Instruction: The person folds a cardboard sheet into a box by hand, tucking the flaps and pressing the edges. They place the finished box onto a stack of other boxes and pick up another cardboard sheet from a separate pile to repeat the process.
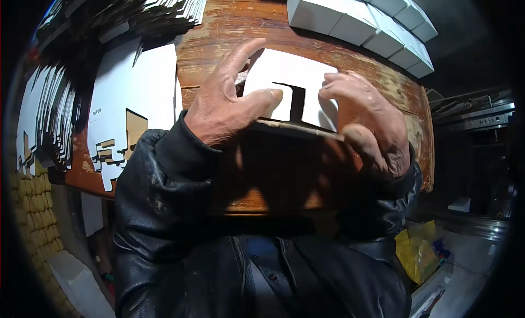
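Note:
A partly folded white cardboard box (298, 62) is between my two hands above the wooden table, its flaps leaving a dark gap in the middle. My left hand (221, 102) grips its left side, with the thumb pressed on a flap and the index finger stretched along the far left corner. On the other side, my right hand (374, 110) has curled fingers at the right edge and the thumb near the front right corner. A brown cardboard edge shows along the box's near side. Fingers behind and beneath the box are hidden.
Flat white box blanks (134, 83) lie to the left on the wooden table (229, 17). More blanks are stacked at the far left (54, 113) and back left. Rows of finished white boxes (350, 22) stand at the back right. A yellow bag (413, 252) lies below right.

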{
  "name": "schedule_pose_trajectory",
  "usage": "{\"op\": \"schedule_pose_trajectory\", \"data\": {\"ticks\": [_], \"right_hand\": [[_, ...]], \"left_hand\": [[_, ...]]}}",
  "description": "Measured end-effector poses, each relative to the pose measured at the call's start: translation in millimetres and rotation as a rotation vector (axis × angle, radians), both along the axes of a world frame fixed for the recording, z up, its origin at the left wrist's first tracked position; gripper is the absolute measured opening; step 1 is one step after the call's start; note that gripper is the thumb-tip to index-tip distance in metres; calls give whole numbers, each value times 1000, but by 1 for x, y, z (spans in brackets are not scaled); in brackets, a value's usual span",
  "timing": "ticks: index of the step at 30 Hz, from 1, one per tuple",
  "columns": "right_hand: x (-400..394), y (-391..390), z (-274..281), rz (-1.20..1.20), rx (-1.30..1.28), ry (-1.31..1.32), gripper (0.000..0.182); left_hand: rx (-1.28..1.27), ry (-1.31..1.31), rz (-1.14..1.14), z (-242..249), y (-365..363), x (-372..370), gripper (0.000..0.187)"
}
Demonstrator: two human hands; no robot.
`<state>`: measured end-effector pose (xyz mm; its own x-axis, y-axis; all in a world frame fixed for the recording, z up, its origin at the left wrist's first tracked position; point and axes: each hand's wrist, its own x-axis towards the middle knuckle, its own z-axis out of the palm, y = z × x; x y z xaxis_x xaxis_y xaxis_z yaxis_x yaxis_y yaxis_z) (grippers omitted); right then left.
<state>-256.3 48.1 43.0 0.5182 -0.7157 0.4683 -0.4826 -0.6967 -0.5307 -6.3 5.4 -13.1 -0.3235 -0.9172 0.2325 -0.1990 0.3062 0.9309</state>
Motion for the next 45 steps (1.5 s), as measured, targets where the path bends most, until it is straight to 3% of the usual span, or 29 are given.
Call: {"op": "schedule_pose_trajectory", "data": {"ticks": [2, 7, 13, 17, 20, 26, 29, 41, 45], "right_hand": [[-2, 1, -2, 25, 20, 26, 52], [8, 3, -8, 21, -18, 26, 52], [21, 2, -21, -68, -127, -125, 54], [20, -4, -14, -69, -295, 137, 53], [26, -7, -18, -62, -297, 100, 47], [24, -8, -21, -14, -256, 184, 69], [25, -9, -21, 10, -248, 187, 71], [23, -9, -22, -5, -303, 268, 72], [24, -9, -22, -9, -293, 275, 70]], "left_hand": [[-2, -9, 18, 2, 3, -2, 78], [46, -53, 37, -2, 4, 1, 88], [-199, -250, 59, -4, 3, 3, 69], [-187, -288, -5, -1, -1, 4, 60], [-367, -362, 9, 0, -9, 5, 56], [-405, -458, 9, 13, -11, -1, 47], [-434, -488, 11, 14, -10, -1, 44], [-589, -469, -80, 12, -11, 2, 43], [-642, -333, -67, 11, -9, 2, 32]]}}
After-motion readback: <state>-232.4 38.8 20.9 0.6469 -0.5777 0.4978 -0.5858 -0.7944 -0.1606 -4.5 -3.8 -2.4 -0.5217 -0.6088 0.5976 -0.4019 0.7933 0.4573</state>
